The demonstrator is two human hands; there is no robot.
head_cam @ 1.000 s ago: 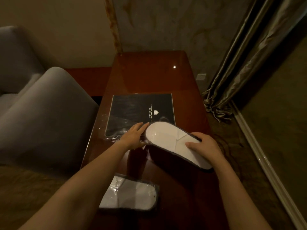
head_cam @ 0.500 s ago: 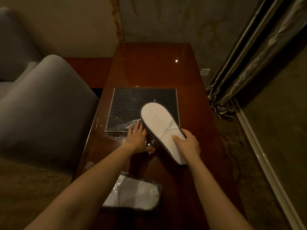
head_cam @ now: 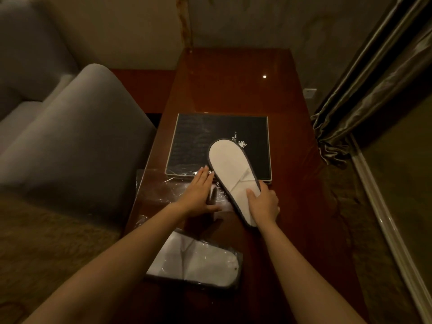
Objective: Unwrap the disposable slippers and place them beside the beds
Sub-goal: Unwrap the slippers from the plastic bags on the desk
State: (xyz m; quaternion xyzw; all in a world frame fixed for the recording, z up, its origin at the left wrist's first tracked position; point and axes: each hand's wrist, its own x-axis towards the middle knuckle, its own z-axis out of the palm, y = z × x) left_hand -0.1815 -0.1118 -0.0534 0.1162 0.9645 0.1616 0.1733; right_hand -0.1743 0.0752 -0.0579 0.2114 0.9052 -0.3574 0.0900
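A white disposable slipper point(head_cam: 230, 169) with a dark grey rim is unwrapped and held above the wooden table point(head_cam: 233, 85), toe pointing away from me. My right hand point(head_cam: 263, 204) grips its near end. My left hand point(head_cam: 198, 195) lies flat, fingers together, pressing on the empty clear plastic wrapper point(head_cam: 159, 185) just left of the slipper. A second pack of white slippers point(head_cam: 194, 260), still in its clear wrapper, lies on the table close to me between my forearms.
A black hotel folder point(head_cam: 198, 141) lies on the table under the slipper's toe. A grey armchair point(head_cam: 70, 136) stands against the table's left side. Curtains point(head_cam: 364, 94) hang at the right, above carpet and a pale baseboard.
My right hand has turned the slipper from lying crosswise to pointing away and pulled it out of the wrapper. My left hand has flattened onto the empty plastic.
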